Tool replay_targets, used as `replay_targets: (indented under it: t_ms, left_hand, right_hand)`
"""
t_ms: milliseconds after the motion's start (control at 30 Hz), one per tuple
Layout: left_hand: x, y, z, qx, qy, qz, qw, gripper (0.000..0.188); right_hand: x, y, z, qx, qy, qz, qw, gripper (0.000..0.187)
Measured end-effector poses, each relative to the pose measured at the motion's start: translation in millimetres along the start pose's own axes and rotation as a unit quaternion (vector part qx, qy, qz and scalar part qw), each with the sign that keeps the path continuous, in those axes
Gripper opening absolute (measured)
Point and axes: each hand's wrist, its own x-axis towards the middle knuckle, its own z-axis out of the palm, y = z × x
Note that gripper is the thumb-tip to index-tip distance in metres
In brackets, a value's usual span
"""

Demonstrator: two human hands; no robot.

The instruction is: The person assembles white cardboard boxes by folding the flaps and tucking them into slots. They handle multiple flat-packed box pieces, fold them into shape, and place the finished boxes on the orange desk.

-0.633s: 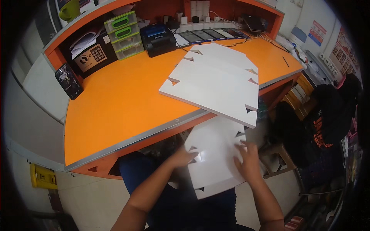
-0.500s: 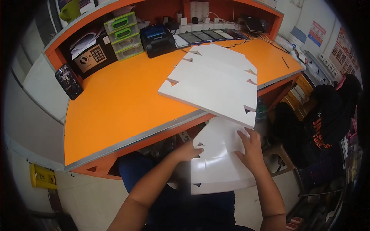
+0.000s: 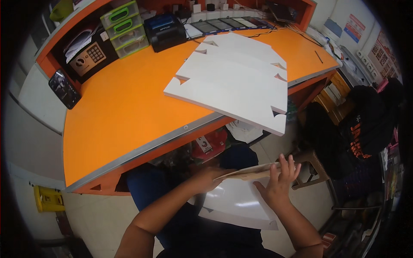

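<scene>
Your left hand (image 3: 207, 179) is closed over the left end of the cardboard sheet (image 3: 234, 198), at the raised far panel. Grip force: can't tell, most of the fingers are hidden

Your right hand (image 3: 277, 185) is spread wide at the right end: fingers up at the raised panel's end, thumb on the near side. Can't tell if it's pinching or just steadying

Sheet sits over your lap (image 3: 206, 234), below the desk edge. Far panel stands up with its brown side (image 3: 245, 174) showing, middle lies white and shiny, narrow strip along the near edge

Handling, my read: light, springy, stiff across the flats but easy at the creases. Glossy face likely a bit slippery, cut notches the weak spots, could tear or dent. Take it by both ends of the raised panel, thumbs close to the crease, pressure spread flat, off the notches

Further out: stack of matching white sheets (image 3: 236, 81) on the orange desk (image 3: 124, 107), near corner overhanging the edge. Beyond it a black printer (image 3: 164, 34) and a row of flat devices (image 3: 223, 25); phone (image 3: 64, 89) propped at far left, stool (image 3: 312, 167) off your right hand
</scene>
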Motion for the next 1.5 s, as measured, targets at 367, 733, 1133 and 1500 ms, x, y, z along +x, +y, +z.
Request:
replay_targets:
  t_ms: [367,733,1133,1500]
  left_hand:
    - [-29,-4,3,-0.025,0.027,-0.065,0.997,0.034]
    - [-25,-39,9,-0.4,0.107,-0.288,0.864,0.036]
    - [-66,-5,58,-0.318,0.202,-0.331,0.865,0.03]
    - [-66,-29,67,-0.316,0.164,-0.279,0.892,0.036]
  right_hand:
    - [-57,-38,-28,0.214,-0.289,-0.004,0.933,0.056]
    - [-48,-13,-14,0.134,-0.173,0.16,0.963,0.057]
    - [-87,24,15,0.5,-0.263,0.502,0.655,0.055]
    - [46,80,38,0.21,-0.345,0.176,0.898,0.123]
